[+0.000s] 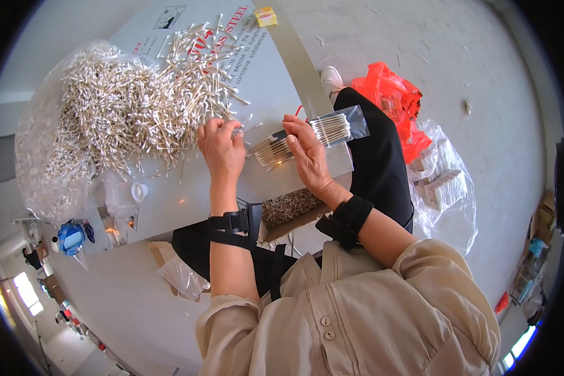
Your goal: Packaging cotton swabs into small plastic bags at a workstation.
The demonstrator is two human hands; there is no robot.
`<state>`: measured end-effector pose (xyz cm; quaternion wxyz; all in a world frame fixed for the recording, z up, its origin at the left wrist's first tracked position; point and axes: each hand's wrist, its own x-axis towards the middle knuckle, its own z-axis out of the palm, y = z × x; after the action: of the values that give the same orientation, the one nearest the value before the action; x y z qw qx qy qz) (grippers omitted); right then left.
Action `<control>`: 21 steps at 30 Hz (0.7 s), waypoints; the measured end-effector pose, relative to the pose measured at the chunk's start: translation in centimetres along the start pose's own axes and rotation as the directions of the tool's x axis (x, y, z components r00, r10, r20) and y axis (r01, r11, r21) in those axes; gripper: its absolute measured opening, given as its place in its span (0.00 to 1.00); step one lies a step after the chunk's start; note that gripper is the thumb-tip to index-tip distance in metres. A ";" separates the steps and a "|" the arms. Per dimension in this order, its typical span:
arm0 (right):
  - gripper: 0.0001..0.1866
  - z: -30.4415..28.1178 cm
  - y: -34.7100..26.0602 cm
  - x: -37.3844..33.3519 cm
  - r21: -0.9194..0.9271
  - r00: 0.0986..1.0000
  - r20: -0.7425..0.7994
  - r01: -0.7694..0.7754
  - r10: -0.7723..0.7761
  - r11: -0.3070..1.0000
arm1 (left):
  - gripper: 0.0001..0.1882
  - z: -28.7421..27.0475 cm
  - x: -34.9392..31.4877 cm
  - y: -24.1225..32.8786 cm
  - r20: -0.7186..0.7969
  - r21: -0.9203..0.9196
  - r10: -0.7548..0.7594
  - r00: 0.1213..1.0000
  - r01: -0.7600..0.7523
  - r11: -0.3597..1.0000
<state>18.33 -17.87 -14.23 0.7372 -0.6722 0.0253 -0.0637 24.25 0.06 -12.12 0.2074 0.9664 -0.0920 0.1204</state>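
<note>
A large heap of cotton swabs (138,113) spreads over the metal table (191,207). At its near right edge is my left hand (222,150), its fingers curled and closed on a few swabs at the tips. To the right, a flat row of cotton swabs (271,151) lies side by side near the table's edge. My right hand (309,156) rests across this row, fingers stretched out and thumb apart. Beyond that hand, more swabs (332,128) show in a clear plastic sleeve (358,121) that reaches past the table's edge. My right palm hides the middle of the row.
A clear bag (34,144) surrounds the heap's left side. Below the table edge stands a cardboard box (276,233) of swabs. On the floor at right are a red plastic bag (388,94) and a clear bag of white packs (445,188). A small yellow box (266,17) sits at the far corner.
</note>
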 end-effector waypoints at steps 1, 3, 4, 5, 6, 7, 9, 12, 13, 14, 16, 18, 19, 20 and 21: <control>0.16 0.0 0.0 0.0 -0.005 1.000 0.001 0.001 -0.001 1.000 | 0.11 -0.1 -0.4 -0.4 0.009 0.002 -0.032 0.999 0.032 0.999; 0.16 0.1 -0.1 0.0 -0.008 1.000 0.003 0.002 -0.002 1.000 | 0.12 -0.3 -1.0 -1.3 0.018 0.005 -0.064 0.998 0.064 0.998; 0.16 0.2 0.0 0.0 -0.014 1.000 0.008 0.012 -0.012 1.000 | 0.11 -0.5 -1.1 -1.9 -0.001 0.012 -0.069 0.998 0.069 0.998; 0.16 0.2 0.0 0.0 -0.019 1.000 0.012 0.021 -0.021 1.000 | 0.10 -0.6 -1.2 -2.5 -0.020 0.019 -0.073 0.997 0.073 0.997; 0.16 0.2 0.0 0.0 -0.018 1.000 0.013 0.021 -0.021 1.000 | 0.10 -0.7 -1.2 -3.0 -0.020 0.020 -0.073 0.997 0.074 0.997; 0.16 0.2 0.0 0.0 -0.015 1.000 0.012 0.015 -0.015 1.000 | 0.09 -0.8 -1.1 -3.4 -0.027 0.013 -0.067 0.997 0.068 0.998; 0.16 0.4 -0.1 0.0 -0.009 1.000 0.012 0.009 -0.009 1.000 | 0.08 -0.9 -1.2 -3.8 -0.034 0.009 -0.063 0.997 0.063 0.998; 0.15 0.1 0.1 0.1 -0.039 1.000 0.003 0.025 -0.025 0.999 | 0.06 -1.0 -0.8 -2.6 -0.016 -0.008 -0.018 1.000 0.017 1.000; 0.15 0.0 0.1 0.1 -0.034 1.000 0.004 0.018 -0.018 0.999 | 0.06 -0.9 -0.9 -2.5 0.004 0.035 -0.049 0.999 0.049 0.998; 0.15 0.0 0.0 0.1 -0.029 1.000 0.004 0.012 -0.011 1.000 | 0.06 -0.8 -0.9 -2.4 0.023 0.078 -0.082 0.996 0.080 0.994; 0.15 0.1 0.0 0.1 -0.025 1.000 0.007 0.011 -0.011 1.000 | 0.07 -0.6 -0.9 -3.1 0.018 0.047 -0.102 0.995 0.101 0.994; 0.15 0.3 -0.1 0.1 -0.019 1.000 0.012 0.010 -0.010 1.000 | 0.07 -0.4 -1.0 -4.0 0.013 0.018 -0.124 0.992 0.124 0.992; 0.15 0.3 0.0 0.1 -0.021 1.000 0.008 0.012 -0.012 1.000 | 0.07 -0.3 -0.9 -4.1 -0.024 -0.062 -0.126 0.992 0.124 0.990; 0.15 0.3 0.0 0.1 -0.023 1.000 0.006 0.014 -0.013 1.000 | 0.07 -0.2 -0.7 -4.2 -0.060 -0.142 -0.131 0.990 0.121 0.982; 0.15 0.3 0.0 0.1 -0.023 1.000 0.006 0.013 -0.013 1.000 | 0.07 0.0 -0.4 -4.3 -0.060 -0.142 -0.131 0.990 0.121 0.982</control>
<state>18.44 -17.60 -14.23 0.7291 -0.6809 0.0195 -0.0665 24.81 3.95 -13.82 0.2839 0.9489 -0.0314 0.1339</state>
